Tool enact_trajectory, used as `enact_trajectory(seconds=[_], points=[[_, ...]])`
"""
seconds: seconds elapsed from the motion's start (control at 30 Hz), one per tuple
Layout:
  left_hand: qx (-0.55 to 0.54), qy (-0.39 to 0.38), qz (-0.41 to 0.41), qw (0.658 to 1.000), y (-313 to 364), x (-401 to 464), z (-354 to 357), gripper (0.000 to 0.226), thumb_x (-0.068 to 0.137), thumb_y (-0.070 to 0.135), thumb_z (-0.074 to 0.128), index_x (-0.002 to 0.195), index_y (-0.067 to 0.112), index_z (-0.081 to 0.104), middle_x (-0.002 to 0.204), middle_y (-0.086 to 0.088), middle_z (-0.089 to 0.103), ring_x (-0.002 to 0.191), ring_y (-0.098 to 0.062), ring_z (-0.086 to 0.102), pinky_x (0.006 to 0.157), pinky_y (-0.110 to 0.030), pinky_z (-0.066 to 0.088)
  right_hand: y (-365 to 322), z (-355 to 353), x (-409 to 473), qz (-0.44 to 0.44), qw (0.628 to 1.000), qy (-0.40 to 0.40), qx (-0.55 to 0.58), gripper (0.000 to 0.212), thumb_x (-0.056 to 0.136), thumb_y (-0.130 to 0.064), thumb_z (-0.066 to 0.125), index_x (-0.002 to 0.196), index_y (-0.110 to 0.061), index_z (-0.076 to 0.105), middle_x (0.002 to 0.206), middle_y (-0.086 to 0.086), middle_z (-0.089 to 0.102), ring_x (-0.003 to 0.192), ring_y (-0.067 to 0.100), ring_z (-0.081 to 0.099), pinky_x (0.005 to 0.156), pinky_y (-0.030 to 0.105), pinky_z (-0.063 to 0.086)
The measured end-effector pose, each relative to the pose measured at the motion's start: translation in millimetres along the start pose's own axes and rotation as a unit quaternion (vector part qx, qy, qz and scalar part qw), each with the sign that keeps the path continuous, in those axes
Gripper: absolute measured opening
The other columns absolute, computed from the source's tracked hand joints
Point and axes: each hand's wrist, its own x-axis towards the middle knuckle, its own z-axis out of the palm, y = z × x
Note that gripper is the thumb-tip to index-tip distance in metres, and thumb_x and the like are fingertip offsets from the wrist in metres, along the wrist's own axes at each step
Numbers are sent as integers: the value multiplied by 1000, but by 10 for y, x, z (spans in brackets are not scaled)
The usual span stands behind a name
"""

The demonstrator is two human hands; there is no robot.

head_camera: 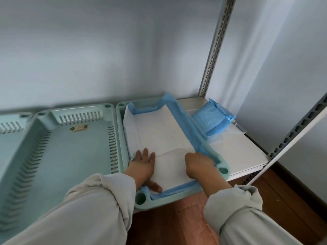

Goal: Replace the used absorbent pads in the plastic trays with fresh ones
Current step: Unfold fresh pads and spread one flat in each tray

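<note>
Three pale green trays [70, 138] sit in a row on the shelf [235, 152] (the one at 9 o'clock only partly visible). One white pad [159, 138] lines the tray at 12 o'clock. One pack of blue pads [210, 119] lies at 2 o'clock. Two hands [143, 163] show.

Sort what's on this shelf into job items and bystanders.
Job: right tray, fresh pad inside it, left hand and right hand pressing it flat, empty middle tray, folded blue pads.

Bystanders: shelf upright, wooden floor.
</note>
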Motion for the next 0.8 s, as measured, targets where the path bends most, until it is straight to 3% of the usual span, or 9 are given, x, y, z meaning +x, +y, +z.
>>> enact_trajectory(seconds=[0.1,0.17,0.23,0.3,0.37,0.43,0.53,0.67,0.8], points=[[3,-9,5,1000,-6,0,-13,129,69,67,65,148,12,-21,155,-17,-24,144,-40,-14,118,-50,5,98,52,-22,19,1000,-14,4,35,95,-12,39,129,-8,45,134,15,45,124,29,47,101,36,40],[16,3,9,1000,18,-44,-120,121,69,64,67,151,11,-4,157,-20,-1,144,-41,8,116,-49,19,74,36,-39,20,1000,-7,2,34,95,-13,39,129,-8,45,134,15,45,124,29,47,100,37,41],[63,58,30,996,65,-121,-300,89,75,54,69,142,9,31,139,-16,40,124,-33,45,98,-42,42,32,-19,-30,18,1000,7,-5,34,96,-13,40,129,-10,46,133,14,47,123,28,49,98,38,43],[109,82,45,990,122,-213,-462,49,84,37,68,121,9,52,115,-7,58,104,-24,58,76,-32,44,-44,-76,-50,0,1000,10,1,31,93,-14,48,124,-13,51,128,9,54,119,26,53,94,37,45],[130,48,43,989,194,-283,-541,25,85,29,68,96,9,57,94,-1,61,93,-21,59,72,-30,43,-121,-88,-59,-40,997,-25,54,27,86,-19,64,112,-16,60,118,5,60,109,23,57,91,35,47],[134,-50,51,988,212,-311,-492,22,83,29,69,83,9,58,81,-3,61,85,-20,58,80,-31,48,-209,-50,-114,-76,987,-97,107,26,75,-28,76,97,-19,65,108,2,63,98,19,60,89,34,49],[96,-128,53,986,143,-293,-391,23,84,21,67,102,7,67,103,-7,68,96,-22,64,92,-34,51,-290,27,-179,-89,979,-147,106,36,71,-36,78,100,-22,62,109,1,61,99,19,57,93,36,48],[72,-98,71,990,94,-256,-277,24,88,18,59,109,7,63,108,-9,65,94,-22,61,85,-31,47,-344,26,-179,-87,985,-146,29,52,77,-36,75,120,-17,53,120,6,57,109,24,55,94,37,46],[52,-84,84,992,57,-301,-248,26,90,17,54,115,8,60,114,-11,61,93,-22,55,84,-31,45,-367,-19,-162,-80,984,-159,12,52,79,-31,74,123,-15,51,123,7,56,104,23,52,96,37,45]])
